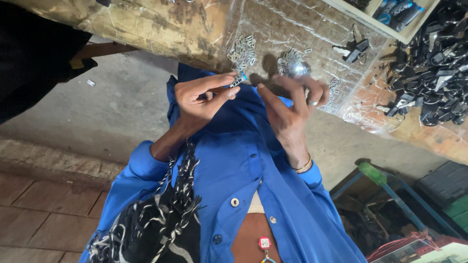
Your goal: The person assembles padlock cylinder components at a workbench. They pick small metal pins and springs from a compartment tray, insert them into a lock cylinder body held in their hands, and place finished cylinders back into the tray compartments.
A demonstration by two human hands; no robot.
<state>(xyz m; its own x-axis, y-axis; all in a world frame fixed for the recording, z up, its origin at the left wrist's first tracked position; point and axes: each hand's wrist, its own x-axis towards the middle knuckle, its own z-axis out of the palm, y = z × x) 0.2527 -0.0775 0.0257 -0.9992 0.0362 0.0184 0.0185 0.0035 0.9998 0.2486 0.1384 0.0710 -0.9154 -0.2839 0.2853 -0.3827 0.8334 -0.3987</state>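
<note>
My left hand pinches a small silver metal piece with a blue end between thumb and fingertips, just at the table's edge. My right hand is beside it, fingers spread and slightly curled, with a ring and a gold bracelet, and nothing visible in it. Its fingertips reach near a pile of small silver metal pieces on the plastic-covered table. A second pile of the same pieces lies just above my left hand.
A heap of black key heads covers the table's right side, with a key fob near it. A wooden tray holds blue items. Below are crates, a concrete floor and my blue shirt.
</note>
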